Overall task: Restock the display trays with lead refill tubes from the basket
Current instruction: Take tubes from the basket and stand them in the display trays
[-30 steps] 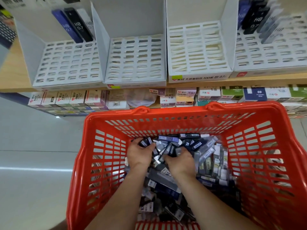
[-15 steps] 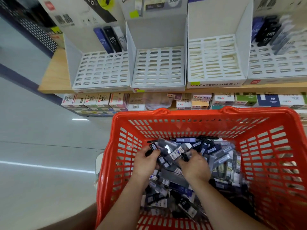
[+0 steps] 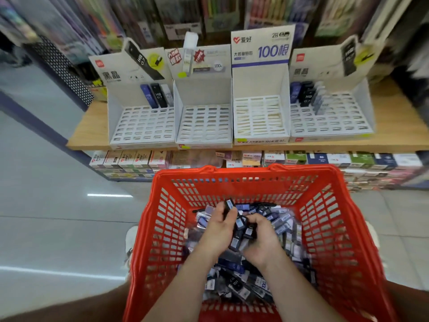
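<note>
Tubes (image 3: 241,225) are clutched by left hand (image 3: 218,226) and right hand (image 3: 258,244) in the basket (image 3: 243,171). A lift to the trays (image 3: 204,124) is needed next.

red plastic basket (image 3: 348,228), wooden shelf (image 3: 92,131)

tubes (image 3: 234,282) in basket (image 3: 348,228) — trays (image 3: 206,126) behind

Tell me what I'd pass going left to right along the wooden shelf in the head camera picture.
Tray holding three tubes, empty tray under the red badge, empty tray under the 100 sign, tray with tubes at its back.
</note>
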Tool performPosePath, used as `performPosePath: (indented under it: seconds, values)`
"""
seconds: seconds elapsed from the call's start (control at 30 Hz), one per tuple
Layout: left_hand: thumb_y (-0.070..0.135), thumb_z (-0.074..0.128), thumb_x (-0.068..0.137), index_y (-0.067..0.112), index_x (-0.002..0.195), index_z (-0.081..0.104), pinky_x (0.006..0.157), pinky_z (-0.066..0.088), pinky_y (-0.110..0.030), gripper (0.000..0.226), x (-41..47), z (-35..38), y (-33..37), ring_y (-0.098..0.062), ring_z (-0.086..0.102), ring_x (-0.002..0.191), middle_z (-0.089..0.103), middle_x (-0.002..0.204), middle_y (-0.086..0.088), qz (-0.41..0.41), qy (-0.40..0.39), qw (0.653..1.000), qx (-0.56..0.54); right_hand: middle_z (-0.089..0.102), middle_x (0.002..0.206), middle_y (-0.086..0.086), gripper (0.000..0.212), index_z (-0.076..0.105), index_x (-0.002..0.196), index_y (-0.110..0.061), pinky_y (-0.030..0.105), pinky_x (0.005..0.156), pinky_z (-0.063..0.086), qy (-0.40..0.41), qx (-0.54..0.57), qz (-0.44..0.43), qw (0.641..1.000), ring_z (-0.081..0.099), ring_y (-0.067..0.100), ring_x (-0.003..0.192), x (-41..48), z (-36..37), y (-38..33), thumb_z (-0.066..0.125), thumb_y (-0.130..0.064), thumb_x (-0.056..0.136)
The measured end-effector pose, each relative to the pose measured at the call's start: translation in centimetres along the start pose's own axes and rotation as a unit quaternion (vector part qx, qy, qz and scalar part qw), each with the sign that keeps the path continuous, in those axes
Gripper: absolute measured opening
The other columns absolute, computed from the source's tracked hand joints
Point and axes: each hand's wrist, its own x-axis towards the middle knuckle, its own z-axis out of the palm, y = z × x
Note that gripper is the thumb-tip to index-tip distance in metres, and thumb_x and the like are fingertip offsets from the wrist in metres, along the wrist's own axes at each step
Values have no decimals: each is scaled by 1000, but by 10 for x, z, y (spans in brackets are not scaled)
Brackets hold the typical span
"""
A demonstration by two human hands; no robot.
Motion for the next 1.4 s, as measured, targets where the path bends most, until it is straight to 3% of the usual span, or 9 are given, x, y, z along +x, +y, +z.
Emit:
performPosePath:
  seconds: [0.1, 0.37, 0.57, 0.63, 0.73, 0.87, 0.97, 1.23, 1.4]
  values:
    - [33, 42, 101, 32, 133, 34, 75, 38, -9, 33, -14, 11, 15, 1, 52, 98, 47, 107, 24, 59, 40, 996, 60, 68, 119, 20, 39, 63, 125, -3, 44, 74, 56, -25, 28, -13, 999, 66, 33, 105, -19, 2, 0, 43, -19, 96]
    - [30, 51, 98, 27, 119, 55, 91, 49, -30, 22, -31, 29, 33, -7, 59, 106, 62, 112, 16, 114, 93, 987, 70, 74, 105, 16, 29, 70, 113, -12, 48, 87, 55, -50, -33, -88, 994, 70, 31, 98, -58, 12, -12, 57, -34, 97]
    - [25, 55, 96, 27, 110, 62, 69, 55, -35, 16, -37, 25, 42, -18, 67, 82, 71, 96, 3, 65, 38, 997, 13, 74, 105, 14, 70, 65, 122, -12, 49, 84, 57, -53, -128, -127, 982, 72, 30, 95, -63, 0, -11, 67, -64, 75]
    - [26, 51, 98, 24, 110, 61, 42, 39, -23, 15, -43, 20, 46, -15, 52, 52, 65, 72, 2, 34, 16, 999, -15, 74, 104, 14, 60, 68, 117, -11, 50, 86, 56, -66, -133, -129, 981, 72, 30, 90, -64, -2, -13, 61, -60, 83]
    - [24, 47, 100, 16, 107, 62, 35, 25, -19, 18, -48, 13, 51, -9, 37, 42, 56, 55, 5, -8, -14, 993, -114, 74, 102, 17, 50, 69, 116, -11, 52, 85, 54, -92, -109, -112, 983, 70, 33, 90, -64, -6, -17, 60, -52, 88]
    - [17, 47, 99, 6, 111, 62, 33, 18, -15, 22, -48, 7, 57, -5, 31, 38, 72, 98, -9, -14, -38, 968, -247, 74, 92, 18, 37, 64, 118, -3, 56, 95, 50, -146, -100, -108, 978, 71, 31, 89, -66, -10, -17, 67, -21, 85]
    - [17, 46, 99, 1, 108, 64, 32, 15, -16, 26, -47, 3, 60, -4, 27, 36, 69, 103, -18, -11, -56, 961, -272, 71, 85, 21, 19, 69, 107, -3, 60, 95, 49, -210, -112, -119, 964, 70, 30, 78, -73, -8, -19, 60, -2, 90]
    - [12, 45, 98, 3, 114, 58, 36, 18, -17, 23, -50, 5, 69, -7, 37, 42, 68, 111, -17, 5, -44, 959, -280, 74, 84, 20, 22, 72, 83, 0, 36, 68, 61, -191, -283, -132, 931, 73, 27, 71, -90, 4, -40, 54, 11, 91]
    - [7, 52, 94, 4, 100, 65, 53, 47, -23, 14, -51, 4, 82, -19, 64, 68, 71, 90, -14, 44, -15, 966, -253, 64, 70, 8, 11, 63, 86, -4, 24, 40, 42, -75, -147, -137, 977, 49, 16, 51, -78, 4, -42, 53, 0, 84]
